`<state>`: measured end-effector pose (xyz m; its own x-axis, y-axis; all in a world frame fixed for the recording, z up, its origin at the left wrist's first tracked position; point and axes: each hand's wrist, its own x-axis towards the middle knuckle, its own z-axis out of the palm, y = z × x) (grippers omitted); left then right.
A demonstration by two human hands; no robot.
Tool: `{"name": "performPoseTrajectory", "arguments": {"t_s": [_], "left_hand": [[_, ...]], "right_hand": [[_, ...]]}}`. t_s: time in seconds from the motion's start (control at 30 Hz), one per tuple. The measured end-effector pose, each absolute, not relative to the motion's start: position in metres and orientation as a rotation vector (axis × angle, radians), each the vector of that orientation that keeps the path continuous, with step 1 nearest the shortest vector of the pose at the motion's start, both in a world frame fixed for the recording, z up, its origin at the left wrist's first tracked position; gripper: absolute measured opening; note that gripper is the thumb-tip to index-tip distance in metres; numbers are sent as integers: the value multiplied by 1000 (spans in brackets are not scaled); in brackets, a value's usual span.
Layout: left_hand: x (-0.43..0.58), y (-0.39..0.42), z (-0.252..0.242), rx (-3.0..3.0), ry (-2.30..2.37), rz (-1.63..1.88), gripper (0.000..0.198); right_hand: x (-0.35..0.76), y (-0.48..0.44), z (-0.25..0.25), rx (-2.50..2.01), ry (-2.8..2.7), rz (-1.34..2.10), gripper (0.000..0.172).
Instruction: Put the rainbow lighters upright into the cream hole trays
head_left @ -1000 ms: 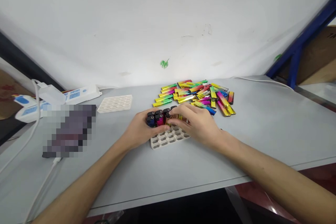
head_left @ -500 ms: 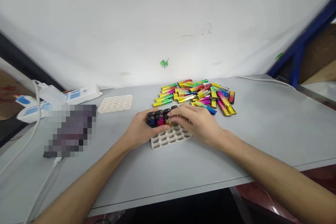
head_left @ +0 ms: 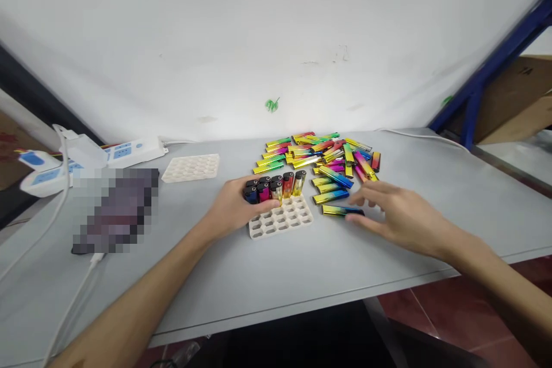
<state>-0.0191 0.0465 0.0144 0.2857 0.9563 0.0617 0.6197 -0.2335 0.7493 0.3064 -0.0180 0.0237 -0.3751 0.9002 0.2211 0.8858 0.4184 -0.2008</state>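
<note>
A white honeycomb tray lies on the grey table with several shiny lighters standing upright along its far rows. My left hand is curled around the tray's left end, thumb against the near lighters. My right hand hovers to the right of the tray with fingers spread, fingertips touching a loose lighter lying flat. A pile of rainbow-coloured lighters lies behind, near the wall.
A second white tray sits at the back left. Power strips and white cables lie at the far left beside a blurred dark object. A blue frame post and cardboard boxes stand at the right.
My right hand has left the tray and moved right to the loose lighters. More lighters now stand in the tray's back row. The left hand stayed on the tray.
</note>
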Motion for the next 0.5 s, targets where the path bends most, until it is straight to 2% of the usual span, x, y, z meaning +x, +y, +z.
{"name": "performPoseTrajectory", "arguments": {"t_s": [0.17,0.4,0.5], "left_hand": [[-21,47,16,2006,1359,727,45],[-24,49,14,2037,1356,708,43],[-25,49,13,2047,1339,701,39]], "right_hand": [[327,-27,20,-1550,-2344,277,17],[289,18,43,-1195,-1514,1027,30],[257,41,41,-1092,-1361,1166,29]]}}
